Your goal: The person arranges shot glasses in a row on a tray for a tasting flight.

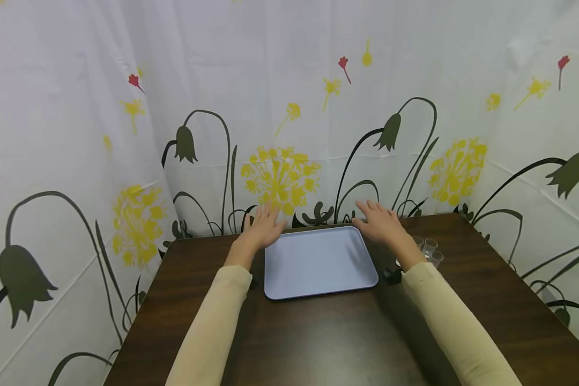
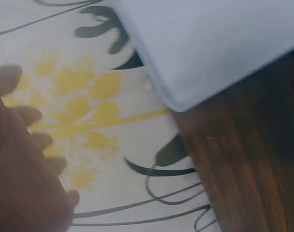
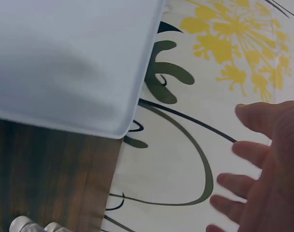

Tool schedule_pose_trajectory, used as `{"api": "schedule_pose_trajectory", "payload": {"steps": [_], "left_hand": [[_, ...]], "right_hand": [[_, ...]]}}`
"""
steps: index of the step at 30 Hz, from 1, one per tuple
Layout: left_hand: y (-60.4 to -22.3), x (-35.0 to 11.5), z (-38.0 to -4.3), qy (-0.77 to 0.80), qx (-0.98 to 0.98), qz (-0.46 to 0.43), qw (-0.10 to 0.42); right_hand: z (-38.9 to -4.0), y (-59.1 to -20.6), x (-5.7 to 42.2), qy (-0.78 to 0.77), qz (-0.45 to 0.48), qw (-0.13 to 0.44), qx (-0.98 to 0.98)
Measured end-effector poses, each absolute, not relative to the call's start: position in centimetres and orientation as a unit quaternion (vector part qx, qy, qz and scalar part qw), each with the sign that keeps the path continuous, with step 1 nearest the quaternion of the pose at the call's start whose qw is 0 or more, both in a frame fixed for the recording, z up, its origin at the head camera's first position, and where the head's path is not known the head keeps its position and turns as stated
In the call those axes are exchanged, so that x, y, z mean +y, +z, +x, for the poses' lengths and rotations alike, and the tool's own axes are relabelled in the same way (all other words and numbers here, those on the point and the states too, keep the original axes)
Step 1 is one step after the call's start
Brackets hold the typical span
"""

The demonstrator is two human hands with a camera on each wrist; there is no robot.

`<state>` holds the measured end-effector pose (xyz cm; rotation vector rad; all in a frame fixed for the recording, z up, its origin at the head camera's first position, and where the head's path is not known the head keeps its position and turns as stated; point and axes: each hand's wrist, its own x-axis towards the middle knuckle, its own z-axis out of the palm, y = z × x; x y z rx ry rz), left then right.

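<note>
A pale blue-grey rectangular tray [image 1: 320, 262] lies on the dark wooden table near its far edge, its surface bare. My left hand [image 1: 262, 228] hovers over the tray's far left corner with fingers spread and straight. Across from it, my right hand [image 1: 380, 222] is held above the far right corner, fingers also extended. Neither hand holds anything. The left wrist view shows the left hand [image 2: 28, 164] apart from the tray's rim [image 2: 178, 107]. In the right wrist view the right hand [image 3: 267, 169] is likewise clear of the tray [image 3: 69, 63].
Several small clear cups [image 1: 430, 247] stand on the table right of the tray, partly behind my right forearm. Behind the table [image 1: 318, 338] hangs a white curtain [image 1: 280, 64] printed with yellow and green flowers, close to the far edge.
</note>
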<state>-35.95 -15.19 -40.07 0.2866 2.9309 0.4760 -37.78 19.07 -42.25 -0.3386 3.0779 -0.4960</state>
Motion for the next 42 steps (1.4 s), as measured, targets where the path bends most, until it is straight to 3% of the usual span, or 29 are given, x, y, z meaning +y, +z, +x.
{"api": "schedule_pose_trajectory", "payload": {"steps": [13, 26, 30, 42], "left_hand": [[-38.6, -14.9, -33.0, 0.173, 0.979, 0.102, -0.041], [-41.7, -16.6, -29.8, 0.264, 0.957, 0.029, -0.113], [-43.8, -17.4, -29.5, 0.296, 0.95, 0.008, -0.102], [-48.7, -19.2, -29.5, 0.351, 0.936, -0.01, -0.002]], "right_hand": [[-34.5, -42.1, 20.2, -0.166, -0.111, -0.064, 0.978], [-31.2, -42.9, 21.9, -0.188, -0.095, -0.081, 0.974], [-30.0, -43.3, 23.3, -0.196, -0.07, -0.064, 0.976], [-29.8, -43.4, 26.7, -0.201, 0.009, 0.032, 0.979]]}}
